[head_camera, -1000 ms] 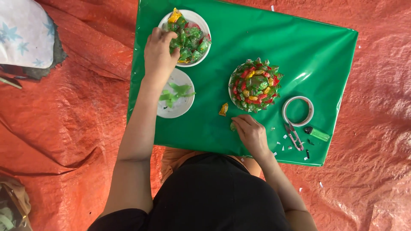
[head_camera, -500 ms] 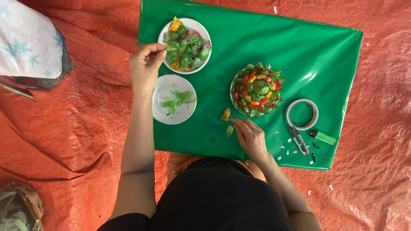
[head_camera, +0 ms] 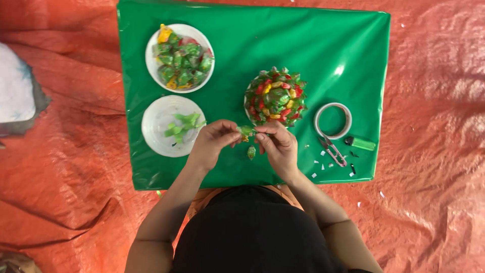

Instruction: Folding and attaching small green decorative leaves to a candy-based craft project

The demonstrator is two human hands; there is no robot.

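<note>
My left hand (head_camera: 214, 140) and my right hand (head_camera: 277, 143) meet over the green sheet (head_camera: 333, 55), both pinching one small green wrapped candy (head_camera: 246, 131) between their fingertips. A second green candy (head_camera: 251, 152) lies on the sheet just below them. Right behind my hands stands a dome covered in green, red and yellow wrapped candies (head_camera: 275, 97). A white bowl full of wrapped candies (head_camera: 179, 58) sits at the far left. Nearer me, a white plate (head_camera: 156, 134) holds a few green wrapper scraps.
A roll of tape (head_camera: 332, 120), small pink-handled scissors (head_camera: 333, 150) and a green lighter (head_camera: 362, 144) lie right of my hands, with white paper bits around. An orange tarp (head_camera: 429, 151) covers the floor. A pale cloth (head_camera: 17, 93) lies at the left edge.
My left hand came back from the candy bowl to the middle. My right hand rose from the sheet, and both now hold one candy between them. The view has zoomed closer.
</note>
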